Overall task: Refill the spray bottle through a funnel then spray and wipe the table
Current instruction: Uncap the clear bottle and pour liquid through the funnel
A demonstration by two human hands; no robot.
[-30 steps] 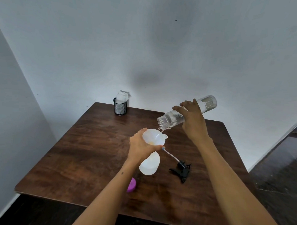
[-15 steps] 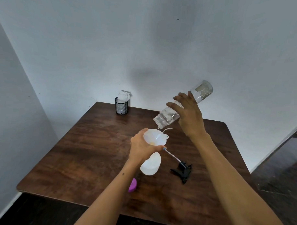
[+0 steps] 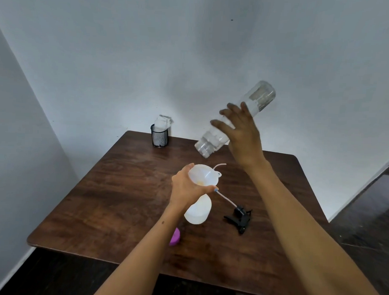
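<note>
Spray bottle (image 3: pixel 198 210) | light, thin-walled, I'm gripping neck under funnel (image 3: pixel 203 174) with left hand (image 3: pixel 186 186) | right hand (image 3: pixel 242 135) wrapping tilted clear bottle (image 3: pixel 234 119)

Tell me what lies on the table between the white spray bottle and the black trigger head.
In the head view, only the trigger head's thin dip tube crosses that stretch, running up past the spray bottle; the rest is bare wooden table.

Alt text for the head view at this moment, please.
The right hand tips a clear bottle, mouth down, over a white funnel that the left hand steadies on a white spray bottle. The black sprayer head lies on the wooden table.
</note>
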